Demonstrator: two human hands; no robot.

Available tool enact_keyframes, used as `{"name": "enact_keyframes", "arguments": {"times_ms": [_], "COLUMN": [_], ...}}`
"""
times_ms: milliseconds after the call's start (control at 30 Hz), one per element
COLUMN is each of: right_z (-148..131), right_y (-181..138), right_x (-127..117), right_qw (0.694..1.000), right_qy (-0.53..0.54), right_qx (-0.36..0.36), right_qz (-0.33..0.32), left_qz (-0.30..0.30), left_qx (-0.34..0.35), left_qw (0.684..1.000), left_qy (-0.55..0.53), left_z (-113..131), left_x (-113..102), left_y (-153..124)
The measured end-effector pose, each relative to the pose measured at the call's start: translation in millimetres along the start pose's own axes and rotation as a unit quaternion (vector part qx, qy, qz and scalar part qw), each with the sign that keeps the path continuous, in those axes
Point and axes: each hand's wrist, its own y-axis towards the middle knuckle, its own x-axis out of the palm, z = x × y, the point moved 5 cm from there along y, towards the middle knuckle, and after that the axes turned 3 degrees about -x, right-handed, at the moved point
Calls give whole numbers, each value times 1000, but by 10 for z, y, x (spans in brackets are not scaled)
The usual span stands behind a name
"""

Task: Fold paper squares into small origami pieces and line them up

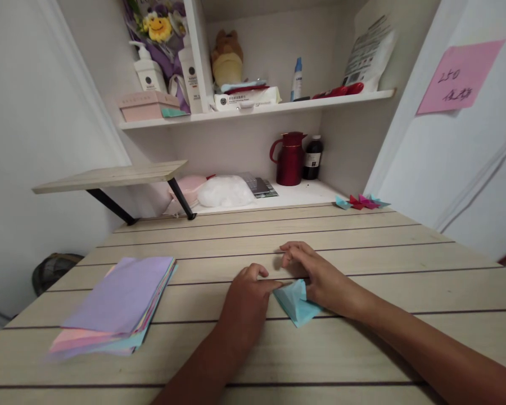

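A folded light-blue paper (296, 304) lies on the wooden table (362, 349) in front of me. My left hand (247, 306) has its fingers curled, with the thumb pressing the paper's left corner. My right hand (314, 273) rests on the paper's upper right part, fingers bent and pinched together at its far edge. Most of the paper under the right hand is hidden.
A stack of coloured paper sheets (118, 304) lies at the left. Several small folded paper pieces (361, 202) sit at the far right table edge. Behind are a raised wooden board (109, 177), a red jug (289, 158), a dark bottle (312, 157) and shelves with bottles.
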Motion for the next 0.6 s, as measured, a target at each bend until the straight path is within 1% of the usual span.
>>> {"name": "enact_keyframes", "arguments": {"times_ms": [100,167,200,233,300,367,433,500,533,600], "right_z": [-92,-107,-92,-60,49,184,272,295,289,266], "right_y": [3,7,9,12,17,11,9,19,25,29], "right_x": [-9,17,31,40,34,20,24,38,46,55], "right_qw": [999,997,997,997,998,991,981,975,974,974], "right_qy": [-17,-44,-55,-60,-56,-51,-75,-123,-143,-163], "right_qx": [-48,-56,-48,-30,36,119,170,178,172,158], "right_qz": [-11,-26,-30,-26,5,42,51,39,30,18], "left_qz": [-6,-5,1,14,51,88,110,109,98,57], "left_qx": [7,6,0,-10,-47,-93,-114,-96,-77,-40], "left_qw": [999,999,999,999,998,991,984,984,986,994], "left_qy": [47,52,47,38,10,-33,-80,-108,-108,-81], "left_z": [17,6,-12,-40,-124,-218,-268,-244,-209,-120], "left_x": [-4,-7,-14,-27,-66,-102,-118,-115,-105,-70], "left_y": [-9,-13,-12,-9,3,11,13,12,11,4]}}
